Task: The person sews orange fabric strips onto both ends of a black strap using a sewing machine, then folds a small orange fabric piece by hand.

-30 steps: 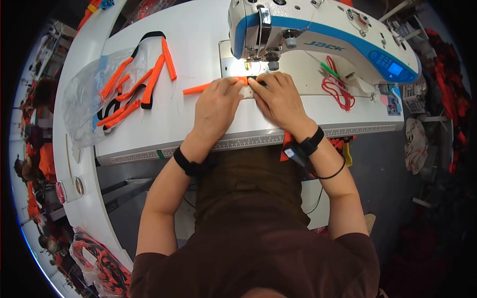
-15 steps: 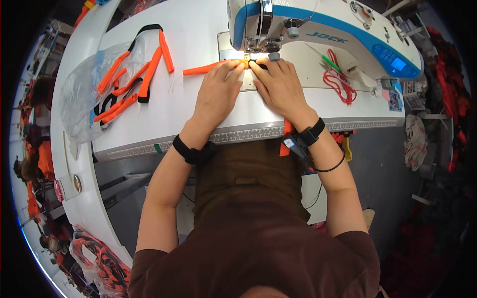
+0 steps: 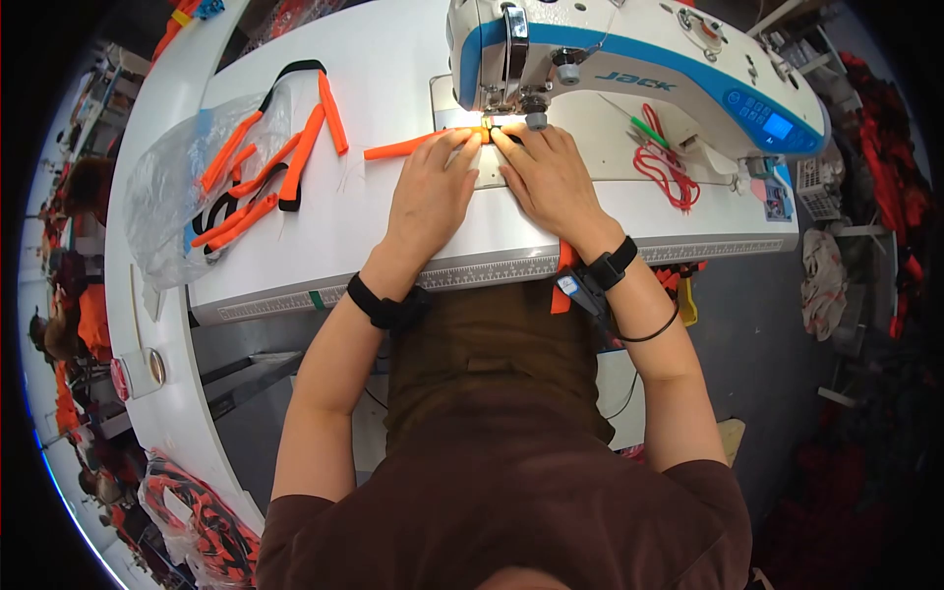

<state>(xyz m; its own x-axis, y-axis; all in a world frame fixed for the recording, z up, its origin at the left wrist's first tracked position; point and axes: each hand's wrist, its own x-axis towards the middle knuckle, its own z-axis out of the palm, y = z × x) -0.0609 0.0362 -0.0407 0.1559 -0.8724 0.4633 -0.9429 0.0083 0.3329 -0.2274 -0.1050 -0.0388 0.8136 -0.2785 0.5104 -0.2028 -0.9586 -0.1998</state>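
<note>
Under the needle area of a white and blue sewing machine (image 3: 639, 61) lies an orange fabric strip (image 3: 398, 148), joined to black webbing at the lit spot. My left hand (image 3: 433, 192) presses the strip to the machine bed with its fingertips, just left of the presser foot. Close by on the right, my right hand (image 3: 551, 182) has its fingers on the black part. The fingertips of both hands nearly meet in front of the foot. An orange end (image 3: 561, 300) hangs over the table's front edge beneath my right wrist.
Several orange and black straps (image 3: 261, 167) lie on a clear plastic bag (image 3: 162, 211) at the left. Right of my hands are red cord (image 3: 669, 177) and a green-handled tool (image 3: 649, 132). A ruler strip (image 3: 472, 274) runs along the table's front edge.
The view has shifted slightly, so the machine and table sit a little differently in frame. Both hands stay on the strip at the foot, with no clear movement of the fabric.
</note>
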